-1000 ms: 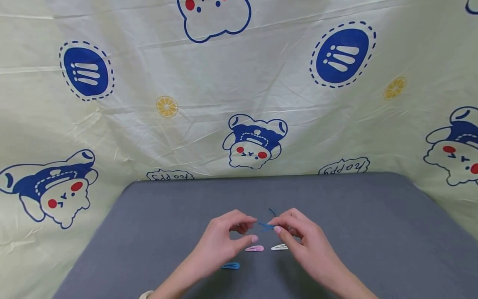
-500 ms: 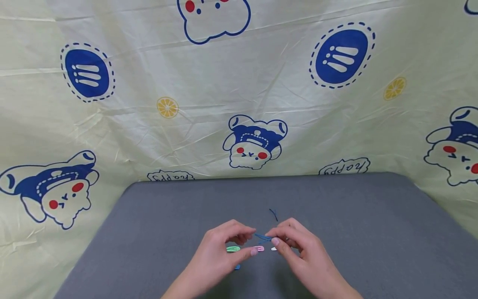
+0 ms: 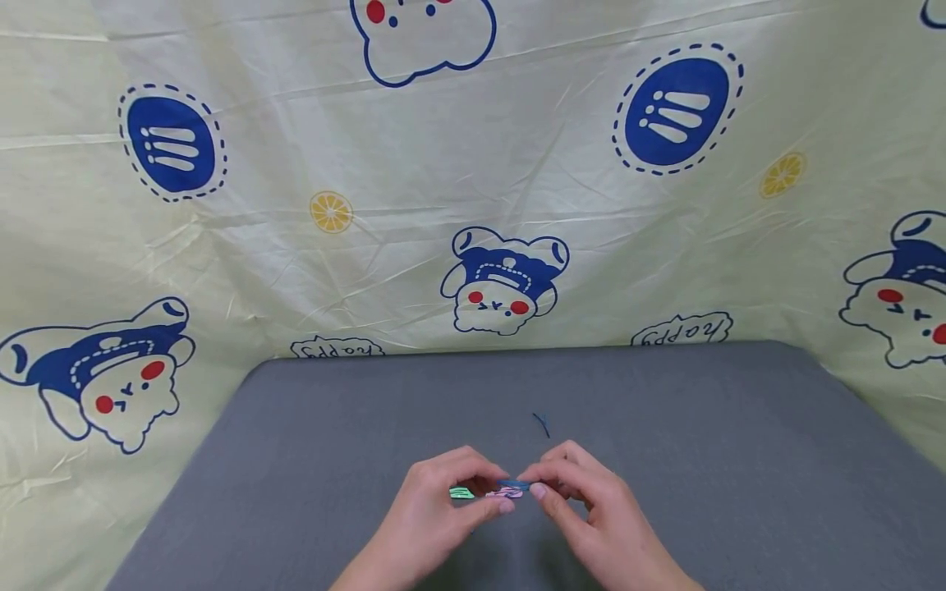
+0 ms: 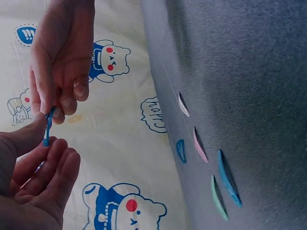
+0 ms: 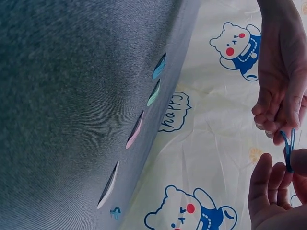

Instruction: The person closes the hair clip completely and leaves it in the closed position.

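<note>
My right hand [image 3: 591, 509] pinches a blue snap hair clip [image 5: 289, 153] between thumb and fingertips, over the table. Its two thin prongs stand spread apart in the right wrist view, pointing at the other hand. My left hand [image 3: 436, 509] comes from the other side, fingertips right at the clip's free end. In the head view its index finger meets the clip while its thumb stays a little apart. Below lie a pink hair clip [image 4: 200, 146] and a green hair clip [image 4: 219, 199]. A white hair clip [image 5: 109, 186] is hidden behind my right hand in the head view.
Another blue clip [image 4: 229, 179] lies at the left end of the row, mostly hidden from the head view. Beyond the hands rests a thin blue hair clip [image 3: 542, 424]. A printed cloth [image 3: 399, 164] hangs behind the grey table [image 3: 355, 410].
Both hands have come nearer the table and closer together, the right one carrying the blue clip. Its end now reaches the left fingertips. The thin blue clip beyond has stayed in place.
</note>
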`<state>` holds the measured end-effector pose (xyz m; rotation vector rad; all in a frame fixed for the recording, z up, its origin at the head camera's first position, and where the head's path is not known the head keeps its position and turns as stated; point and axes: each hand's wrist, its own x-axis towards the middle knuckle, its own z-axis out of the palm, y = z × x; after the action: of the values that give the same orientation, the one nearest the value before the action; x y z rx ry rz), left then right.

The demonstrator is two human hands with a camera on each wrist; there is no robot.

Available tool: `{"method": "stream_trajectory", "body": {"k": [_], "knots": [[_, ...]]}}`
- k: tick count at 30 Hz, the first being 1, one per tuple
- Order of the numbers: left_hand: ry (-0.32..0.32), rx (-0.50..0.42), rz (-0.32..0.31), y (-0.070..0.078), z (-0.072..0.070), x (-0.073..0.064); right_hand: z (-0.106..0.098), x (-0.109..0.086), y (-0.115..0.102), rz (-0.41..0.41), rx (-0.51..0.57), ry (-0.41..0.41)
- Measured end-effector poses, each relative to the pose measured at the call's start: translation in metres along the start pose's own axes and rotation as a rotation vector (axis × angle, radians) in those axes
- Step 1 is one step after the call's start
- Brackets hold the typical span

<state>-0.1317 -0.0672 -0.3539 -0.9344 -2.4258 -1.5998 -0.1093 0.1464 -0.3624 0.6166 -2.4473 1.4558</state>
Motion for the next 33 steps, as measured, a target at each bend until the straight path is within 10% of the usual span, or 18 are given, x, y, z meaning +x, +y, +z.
{"method": "stream_trajectory", "body": {"k": [9, 20, 33], "knots": [[0.03, -0.078, -0.035, -0.005, 0.003, -0.002, 0.002, 0.001, 0.012, -0.116, 0.034, -0.027], [-0.024, -0.073, 0.035, -0.017, -0.004, -0.002, 0.004, 0.002, 0.017, 0.005, 0.18, -0.089], [-0.02, -0.03, -0.064, -0.018, 0.002, 0.0, 0.015, -0.004, 0.014, -0.058, 0.068, 0.095]]}}
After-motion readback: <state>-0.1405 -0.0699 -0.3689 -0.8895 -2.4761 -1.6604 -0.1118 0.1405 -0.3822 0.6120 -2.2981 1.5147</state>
